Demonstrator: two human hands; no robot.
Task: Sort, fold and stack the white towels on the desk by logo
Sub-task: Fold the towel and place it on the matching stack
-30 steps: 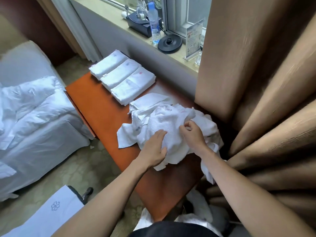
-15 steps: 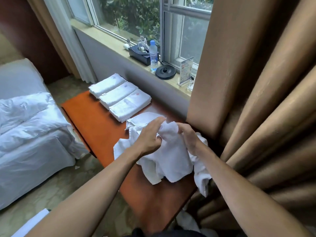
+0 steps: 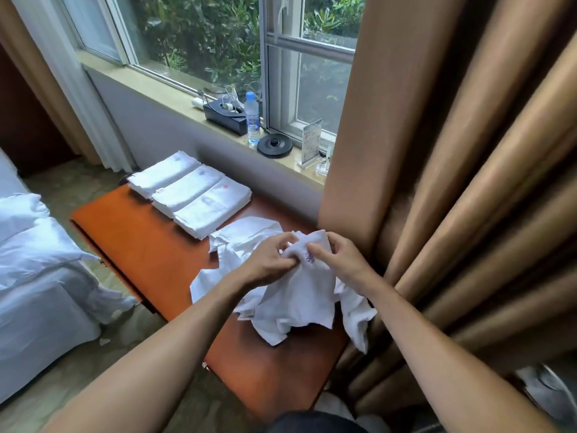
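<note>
Pinched a crumpled white towel (image 3: pixel 299 295) over the orange desk (image 3: pixel 150 245) with left hand (image 3: pixel 268 264) and right hand (image 3: pixel 340 260), both curled tight by its logo (image 3: pixel 309 258). Had three folded stacks (image 3: pixel 190 190) further back.

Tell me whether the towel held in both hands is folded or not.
Unfolded. The towel hangs crumpled from the left hand and right hand, which pinch it near its logo.

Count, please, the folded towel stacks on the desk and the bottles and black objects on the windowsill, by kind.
Stacks of folded white towels: 3
Clear plastic water bottle with blue cap: 1
Black rectangular box holding white cables: 1
Flat round black base: 1
Total: 6
</note>
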